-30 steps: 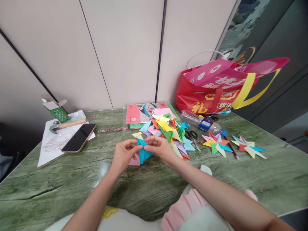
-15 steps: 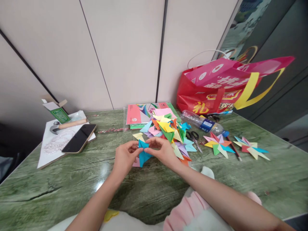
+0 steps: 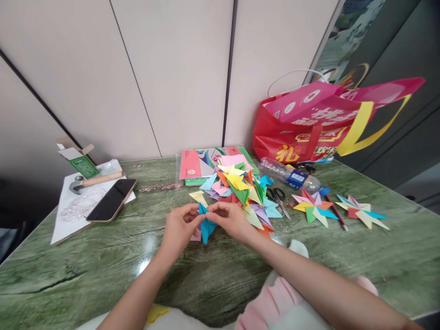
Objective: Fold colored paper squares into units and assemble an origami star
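Between my two hands is a piece of folded blue paper, its narrow tip pointing down toward me. My left hand pinches its left side with thumb and fingers. From the other side my right hand grips it near the top, the thumb lying across the paper. A pink paper piece shows partly behind my left fingers. Just beyond my hands lies a heap of folded coloured paper pieces, with a pale yellow one at its left edge.
Right of the heap are scissors, a plastic bottle, two paper stars and a pencil. A red bag stands behind. Paper packs lie at the wall. On the left are a phone, hammer and small box.
The blue paper has been narrowed, its sides folded closer together, and its tip points lower. Both hands keep their pinch in nearly the same place.
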Demonstrator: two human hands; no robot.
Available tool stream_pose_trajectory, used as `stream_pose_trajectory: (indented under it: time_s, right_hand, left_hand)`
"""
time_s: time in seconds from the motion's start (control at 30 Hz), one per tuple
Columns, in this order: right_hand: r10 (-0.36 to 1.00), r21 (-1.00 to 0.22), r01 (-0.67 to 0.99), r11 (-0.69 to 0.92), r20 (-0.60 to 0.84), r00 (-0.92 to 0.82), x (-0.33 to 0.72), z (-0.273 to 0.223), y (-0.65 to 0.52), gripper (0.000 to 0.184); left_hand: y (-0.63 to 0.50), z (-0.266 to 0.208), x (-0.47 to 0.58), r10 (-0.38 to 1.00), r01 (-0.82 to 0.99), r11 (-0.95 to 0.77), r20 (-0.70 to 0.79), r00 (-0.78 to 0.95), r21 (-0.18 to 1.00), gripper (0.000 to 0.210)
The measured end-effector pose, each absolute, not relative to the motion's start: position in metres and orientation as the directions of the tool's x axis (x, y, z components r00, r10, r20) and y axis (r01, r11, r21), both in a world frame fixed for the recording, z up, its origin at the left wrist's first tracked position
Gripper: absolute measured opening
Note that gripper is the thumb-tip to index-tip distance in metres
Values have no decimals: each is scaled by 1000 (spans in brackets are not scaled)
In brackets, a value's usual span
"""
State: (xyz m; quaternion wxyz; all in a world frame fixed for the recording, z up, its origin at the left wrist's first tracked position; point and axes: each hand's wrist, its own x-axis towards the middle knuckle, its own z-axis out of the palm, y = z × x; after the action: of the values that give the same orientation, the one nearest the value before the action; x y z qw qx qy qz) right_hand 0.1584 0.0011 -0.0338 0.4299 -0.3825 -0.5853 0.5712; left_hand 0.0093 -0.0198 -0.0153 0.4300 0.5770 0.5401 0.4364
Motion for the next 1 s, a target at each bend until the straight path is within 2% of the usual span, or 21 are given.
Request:
stream_pose_trajectory:
  time_s: [0.07,0.2,0.33,0.53,0.7,0.8,1.0]
  right_hand:
    - [940,-997,-78,-7,20,-340,159,-34,2,19]
    - [955,-985,-158,-62,-13,-297,160,-33,4,19]
    - [959,-977,-203,-73,-13,-284,160,-34,4,19]
    - [979,-964,-248,-95,-46,-199,160,-36,5,21]
    - [983,-979,-201,-45,-7,-183,160,-38,5,27]
    - [982,-984,-179,-19,15,-189,160,-38,5,34]
    - [962,-986,-146,80,115,-247,158,-38,4,24]
  left_hand:
    - [-20,-11,10,997,186,-20,6,77,982,19]
    - [-21,-5,10,994,20,59,-60,90,998,30]
    - [-21,-4,11,994,-13,71,-69,83,997,38]
    - [-19,-7,10,1000,101,8,-11,29,995,33]
    - [-20,-9,11,991,213,-102,118,-61,972,30]
    - [-21,-12,11,990,271,-130,139,-13,954,22]
    - [-20,-16,10,966,415,-255,248,72,873,14]
